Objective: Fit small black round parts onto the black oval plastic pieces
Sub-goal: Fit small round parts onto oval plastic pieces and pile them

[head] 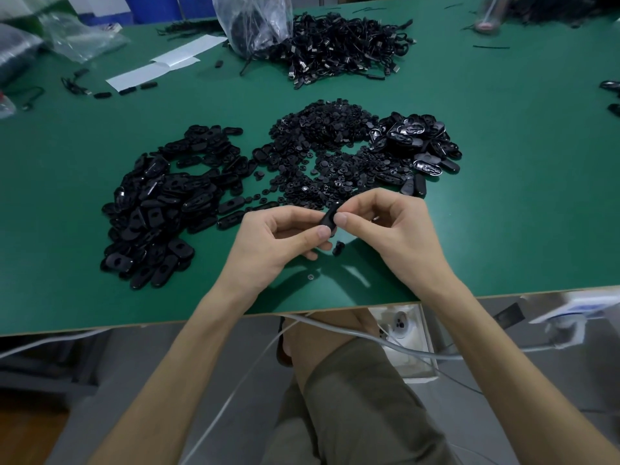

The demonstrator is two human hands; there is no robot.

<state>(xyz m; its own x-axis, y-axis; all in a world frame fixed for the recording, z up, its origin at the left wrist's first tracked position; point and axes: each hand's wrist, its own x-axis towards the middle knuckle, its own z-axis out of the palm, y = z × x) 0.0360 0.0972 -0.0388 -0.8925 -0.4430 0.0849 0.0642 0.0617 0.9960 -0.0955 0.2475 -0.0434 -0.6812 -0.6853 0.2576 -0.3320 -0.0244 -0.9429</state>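
A black oval plastic piece [329, 219] is held between both hands above the green table [67, 290]. My left hand [278, 239] grips its lower end with thumb and curled fingers. My right hand [389, 226] pinches its upper end with thumb and forefinger. Whether a round part sits in it is hidden by the fingers. A wide heap of small black round parts [322, 156] lies just beyond the hands. One pile of oval pieces [161, 209] spreads at the left, another pile of oval pieces [419, 142] at the right.
A single small black part [339, 248] lies under my hands, and a tiny round one [310, 276] nearer the table edge. A heap of black cables [342, 48] with a clear plastic bag [255, 21] sits at the back. White paper strips [161, 65] lie back left.
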